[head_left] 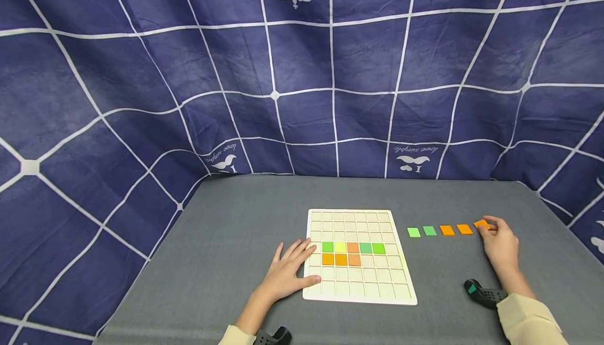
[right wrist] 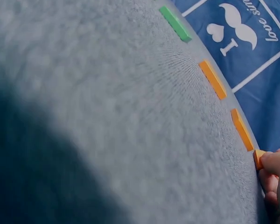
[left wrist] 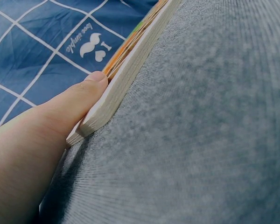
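Note:
A cream grid board (head_left: 354, 284) lies on the grey table, with two rows of green, yellow, salmon and orange square tiles in its middle cells. My left hand (head_left: 289, 271) rests on the board's left edge, fingers spread; the left wrist view shows the thumb (left wrist: 91, 86) on its rim. Far to the right, my right hand (head_left: 501, 243) pinches an orange tile (head_left: 482, 224) between thumb and fingers at the end of a row of loose tiles. In the right wrist view that orange tile (right wrist: 258, 158) shows partly, the fingers hiding the rest.
Left of the pinched tile lie two orange tiles (head_left: 455, 229), a teal-green tile (head_left: 429, 231) and a light green tile (head_left: 413, 232). A blue cloth (head_left: 302, 114) with white lines hangs behind the grey table (head_left: 245, 219). Black devices are strapped to both wrists.

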Demonstrator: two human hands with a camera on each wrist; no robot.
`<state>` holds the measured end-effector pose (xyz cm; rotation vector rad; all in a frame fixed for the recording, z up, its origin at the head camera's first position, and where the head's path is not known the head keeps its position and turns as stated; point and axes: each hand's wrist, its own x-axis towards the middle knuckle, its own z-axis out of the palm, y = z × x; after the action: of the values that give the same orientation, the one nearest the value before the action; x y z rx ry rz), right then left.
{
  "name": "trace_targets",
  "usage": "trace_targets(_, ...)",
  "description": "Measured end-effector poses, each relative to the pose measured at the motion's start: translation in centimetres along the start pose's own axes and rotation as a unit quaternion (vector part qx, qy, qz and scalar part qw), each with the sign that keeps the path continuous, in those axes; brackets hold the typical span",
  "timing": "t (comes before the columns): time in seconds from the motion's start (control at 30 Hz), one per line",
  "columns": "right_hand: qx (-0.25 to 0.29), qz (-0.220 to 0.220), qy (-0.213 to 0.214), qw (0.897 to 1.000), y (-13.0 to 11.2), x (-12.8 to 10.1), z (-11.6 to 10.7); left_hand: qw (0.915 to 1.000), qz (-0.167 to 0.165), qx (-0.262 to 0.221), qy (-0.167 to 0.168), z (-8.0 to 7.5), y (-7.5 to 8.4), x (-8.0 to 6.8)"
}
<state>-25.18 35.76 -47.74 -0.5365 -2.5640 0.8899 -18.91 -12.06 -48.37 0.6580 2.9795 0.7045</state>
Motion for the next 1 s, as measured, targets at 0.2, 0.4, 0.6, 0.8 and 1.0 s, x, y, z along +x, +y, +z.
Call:
trace_targets(0.2,0.002,-0.027,0.038,0.999,0.06,-0.14,0.32,1.0000,0.000,0.001,-0.003,-0.18,0.15,0.18)
trace_targets(0.4,-0.016,-0.009,0.037,0.999,0.11,-0.59,0.52,0.9999,0.000,-0.010,-0.001,0.17,0.30,0.00)
trace_targets(0.6,-0.008,-0.008,0.040,0.999,-0.03,-0.82,0.65,1.0000,-0.006,-0.004,-0.002,0.15,0.24,-0.10)
trace_targets(0.8,0.002,-0.013,0.059,0.998,-0.11,-0.80,0.79,1.0000,-0.003,-0.003,0.000,0.03,0.20,-0.20)
trace_targets(1.0,0.019,-0.002,0.082,0.996,-0.18,-0.76,0.77,0.9999,0.008,0.004,0.012,-0.07,0.17,-0.32)
